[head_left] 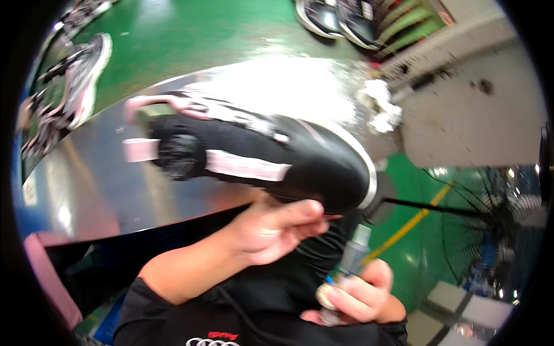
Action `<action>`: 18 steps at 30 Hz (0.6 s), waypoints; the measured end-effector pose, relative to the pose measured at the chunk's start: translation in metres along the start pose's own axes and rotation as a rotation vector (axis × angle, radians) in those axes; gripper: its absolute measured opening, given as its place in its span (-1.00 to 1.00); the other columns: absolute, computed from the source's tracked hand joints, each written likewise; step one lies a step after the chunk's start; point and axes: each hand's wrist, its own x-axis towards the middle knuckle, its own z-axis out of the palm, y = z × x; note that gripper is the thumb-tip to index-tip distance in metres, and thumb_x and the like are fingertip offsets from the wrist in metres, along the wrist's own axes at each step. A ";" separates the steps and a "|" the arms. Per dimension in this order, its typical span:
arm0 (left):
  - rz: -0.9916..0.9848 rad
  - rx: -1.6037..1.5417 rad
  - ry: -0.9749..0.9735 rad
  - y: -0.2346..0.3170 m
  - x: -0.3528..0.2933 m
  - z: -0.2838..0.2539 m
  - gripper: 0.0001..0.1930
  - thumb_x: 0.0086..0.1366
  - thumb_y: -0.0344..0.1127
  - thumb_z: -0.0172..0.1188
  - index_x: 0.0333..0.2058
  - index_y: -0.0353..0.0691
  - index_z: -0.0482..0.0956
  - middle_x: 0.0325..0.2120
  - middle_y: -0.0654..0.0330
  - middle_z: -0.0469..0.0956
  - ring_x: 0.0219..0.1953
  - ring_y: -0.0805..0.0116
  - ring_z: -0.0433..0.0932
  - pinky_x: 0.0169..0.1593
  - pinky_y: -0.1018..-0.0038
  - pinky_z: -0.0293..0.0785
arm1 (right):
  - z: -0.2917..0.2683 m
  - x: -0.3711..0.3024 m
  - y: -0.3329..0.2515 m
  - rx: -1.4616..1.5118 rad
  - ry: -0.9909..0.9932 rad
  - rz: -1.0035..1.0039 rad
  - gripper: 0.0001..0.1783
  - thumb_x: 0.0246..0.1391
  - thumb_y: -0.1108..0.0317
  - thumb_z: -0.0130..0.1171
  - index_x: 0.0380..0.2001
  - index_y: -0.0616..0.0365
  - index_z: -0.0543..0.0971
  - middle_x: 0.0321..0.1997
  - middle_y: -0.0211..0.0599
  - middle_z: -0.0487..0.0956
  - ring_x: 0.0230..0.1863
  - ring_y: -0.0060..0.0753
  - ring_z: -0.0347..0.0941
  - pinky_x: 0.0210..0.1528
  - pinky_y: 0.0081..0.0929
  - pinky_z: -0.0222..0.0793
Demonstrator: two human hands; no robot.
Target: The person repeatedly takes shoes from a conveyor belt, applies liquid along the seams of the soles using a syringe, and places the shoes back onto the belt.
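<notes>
Left hand meeting shoe's lower edge, right hand gripping slim tool

A black sneaker with pale-pink straps and a white sole rim (311, 155) is lying across the centre of the frame, its rounded toe pointing right. The bare left hand (280, 228) is reaching up from the lower left, its forearm slanting and its palm partly turned up. Its thumb and fingers are curving loosely, meeting the shoe's lower edge; whether they are gripping it, I cannot tell. At lower right, the bare right hand (358, 294) is closing its curled fingers around a slim grey, partly clear tool (354, 254), which is pointing upward, its tip blurring below the toe.

The shiny silver metal table (98, 184) is curving from lower left towards upper right, its near edge running behind the left wrist. Bare metal is showing left of the heel. A gap is separating the hands, and green floor (404, 176) is opening right of the toe, with a black wire fan (493, 222) standing beyond.
</notes>
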 end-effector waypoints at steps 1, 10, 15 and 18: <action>-0.016 0.001 0.000 -0.002 0.005 -0.009 -0.70 0.22 -0.48 0.16 -0.05 -0.25 0.46 -0.17 0.16 0.56 -0.11 0.34 0.55 -0.09 0.46 0.56 | -0.005 -0.003 0.002 -0.009 0.023 -0.062 -0.36 -0.33 -0.12 0.42 -0.24 -0.02 0.42 -0.38 -0.47 0.44 -0.52 -0.46 0.21 -0.43 -0.57 0.09; 0.085 -0.009 0.120 0.002 -0.085 -0.042 -0.35 0.03 -0.59 0.13 0.16 -0.26 0.21 0.02 0.08 0.42 0.05 0.20 0.44 0.12 0.26 0.37 | 0.040 -0.013 0.136 -0.063 0.081 0.284 -0.14 -0.29 -0.22 0.37 -0.04 0.16 0.36 -0.23 -0.27 0.35 -0.24 -0.26 0.20 -0.18 -0.35 0.17; 0.290 0.408 0.190 0.033 -0.097 -0.033 -0.14 -0.12 -0.45 0.35 0.20 -0.33 0.12 0.04 0.09 0.40 0.08 0.31 0.42 0.16 0.39 0.32 | 0.083 0.014 0.165 0.188 0.120 0.467 -0.24 -0.32 0.07 0.47 -0.04 0.17 0.39 -0.24 -0.31 0.24 -0.22 -0.35 0.20 -0.15 -0.49 0.21; 0.299 0.494 0.138 0.066 -0.053 -0.026 -0.10 -0.14 -0.39 0.39 0.21 -0.31 0.12 0.05 0.10 0.40 0.06 0.29 0.42 0.16 0.37 0.30 | 0.087 0.021 0.172 0.231 0.168 0.465 -0.24 -0.36 0.21 0.50 -0.03 0.19 0.39 -0.21 -0.29 0.21 -0.20 -0.36 0.22 -0.13 -0.50 0.22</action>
